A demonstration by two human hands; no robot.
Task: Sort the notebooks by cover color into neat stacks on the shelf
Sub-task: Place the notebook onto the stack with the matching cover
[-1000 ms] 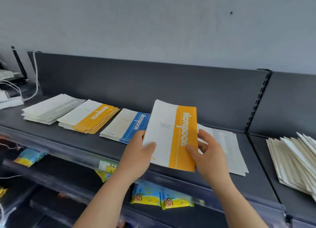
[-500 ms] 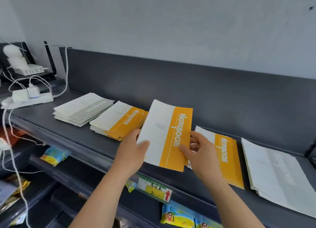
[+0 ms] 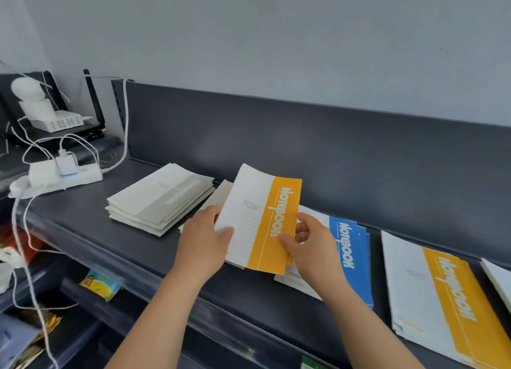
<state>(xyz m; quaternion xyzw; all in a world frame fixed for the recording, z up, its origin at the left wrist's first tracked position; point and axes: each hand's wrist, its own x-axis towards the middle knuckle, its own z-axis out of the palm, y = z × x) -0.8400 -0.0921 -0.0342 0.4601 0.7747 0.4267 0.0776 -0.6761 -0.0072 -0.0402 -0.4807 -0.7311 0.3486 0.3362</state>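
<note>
The person holds one orange notebook (image 3: 262, 219) with both hands above the middle part of the shelf (image 3: 116, 247). The notebook is tilted, with its far edge raised toward the back wall of the shelf. Its cover is white with lines on the left part and has an orange band with the word "Notebook" on the right part.

The left hand (image 3: 203, 244) grips the near left corner of this notebook, with the thumb lying on the white part of the cover. The right hand (image 3: 315, 252) grips the near right corner, with the thumb pressed on the orange band and the other fingers curled behind the cover.

Directly under the held notebook lies a hidden pile (image 3: 221, 193). Only one pale corner and some page edges of it show, so its colour cannot be told.

Toward the left end of the shelf rests a grey stack (image 3: 157, 200) of several notebooks, not perfectly aligned. To the right of the hands lie the blue notebooks (image 3: 351, 258), partly covered by the right hand. Further toward the right end, reaching the front edge, lies a second orange notebook (image 3: 453, 307) on top of other sheets. Beside it, a white cover (image 3: 500, 280) is cut off by the border of the view.

At the left end of the shelf stands a white power strip (image 3: 66, 175) with cables plugged in. On the lower level, below the front edge, lies a colourful packet (image 3: 101, 284).
</note>
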